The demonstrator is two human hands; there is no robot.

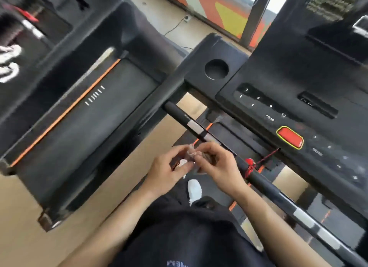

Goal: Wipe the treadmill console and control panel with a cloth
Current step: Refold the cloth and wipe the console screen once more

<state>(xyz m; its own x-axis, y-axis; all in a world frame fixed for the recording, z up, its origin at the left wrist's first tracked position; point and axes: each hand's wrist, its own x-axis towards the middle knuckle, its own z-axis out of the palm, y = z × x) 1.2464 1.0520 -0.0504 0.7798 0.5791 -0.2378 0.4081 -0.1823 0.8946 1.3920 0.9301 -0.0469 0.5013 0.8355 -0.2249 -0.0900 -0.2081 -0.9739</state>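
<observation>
The black treadmill console fills the right side, tilted in the view. Its control panel shows white numbers, a "PROG" label and a red stop button with a yellow rim. In front of the handlebar, my left hand and my right hand are close together, both pinching a small crumpled clear wrapper with something white inside. Blur hides what it is. Both hands are below and left of the panel, not touching it.
A round cup holder sits at the console's left corner. A red safety cord is wound around the handlebar. A second treadmill with an orange stripe stands to the left. My white shoe rests on the belt below.
</observation>
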